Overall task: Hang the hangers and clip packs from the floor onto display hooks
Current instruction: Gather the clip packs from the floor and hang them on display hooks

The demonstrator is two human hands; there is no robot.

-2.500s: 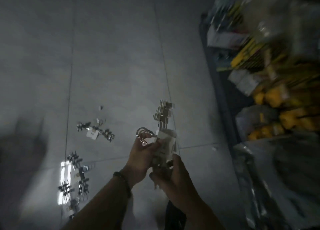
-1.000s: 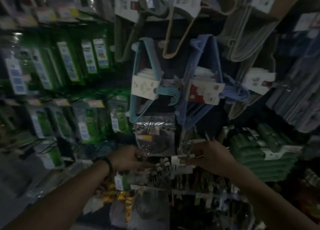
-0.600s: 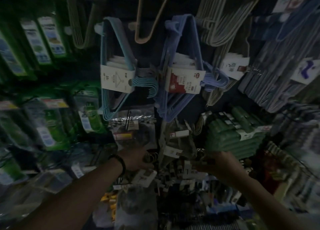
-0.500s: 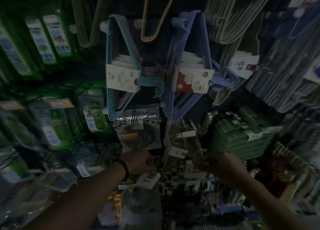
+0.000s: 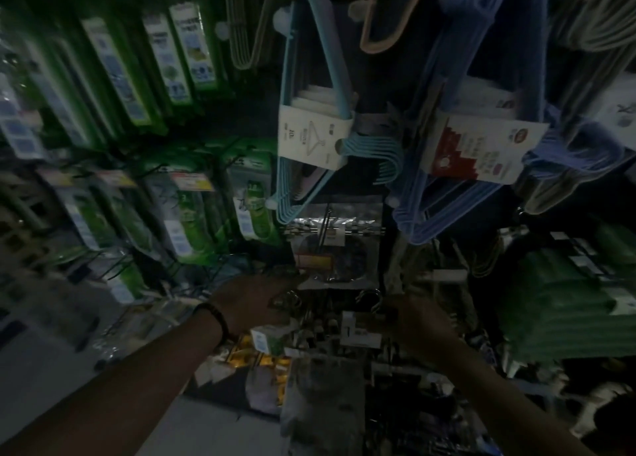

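The scene is dim. My left hand (image 5: 254,304) holds the metal ring (image 5: 285,300) of one clip pack, whose white label (image 5: 272,338) hangs below my fingers. My right hand (image 5: 416,321) grips the ring (image 5: 370,299) of a second clip pack (image 5: 358,328), its clips dangling between both hands. Both hands are raised in front of the display wall, just below a clear bagged item (image 5: 335,249) on a black hook (image 5: 325,225). Which hook the rings are near is hidden in the dark.
Light blue hangers (image 5: 309,111) and darker blue hangers (image 5: 475,139) hang in bundles above. Green packaged goods (image 5: 192,214) fill hooks at left, and stacked green items (image 5: 564,304) sit at right. Crowded shelf stock (image 5: 320,404) lies below my hands.
I turned from the floor, where I picked up clip packs, up to the display wall. Over the last second both hands stayed raised with the packs, and the view shifted slightly right.
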